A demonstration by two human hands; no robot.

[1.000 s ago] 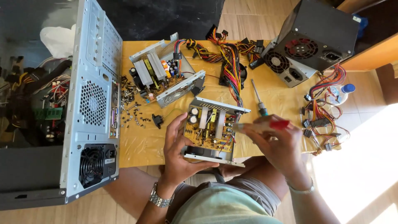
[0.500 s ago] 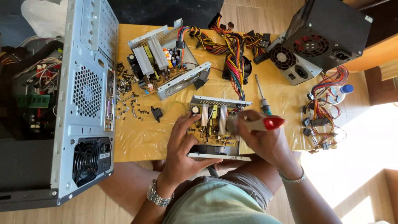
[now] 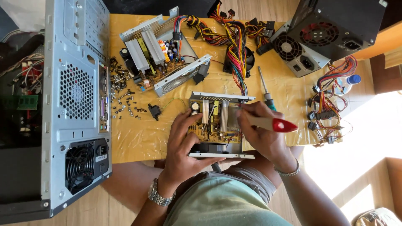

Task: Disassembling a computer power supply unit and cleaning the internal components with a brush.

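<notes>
While gripped, screwdriver (image 3: pixel 270 124) amid right-hand fingers (image 3: pixel 251 109).

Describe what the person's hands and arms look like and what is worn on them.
Both forearms are bare, with no sleeves and no gloves. The left hand has a chunky silver metal-link wristwatch at its wrist. The right hand has a thin silver bracelet at its wrist.

So the table (image 3: pixel 138 138) has a yellow wrinkly sheet over it. At the left edge stands a grey PC case (image 3: pixel 77 104). Loose screws (image 3: pixel 125 100) sit just beside it, then an opened power supply (image 3: pixel 163 56) toward the far edge. Mid-table, near the front edge, sits another open power supply (image 3: pixel 217 121). A screwdriver (image 3: pixel 264 90) lies just beside it, cable bundle (image 3: pixel 234 39) behind, two closed supplies (image 3: pixel 322 33) at the far right corner.
</notes>
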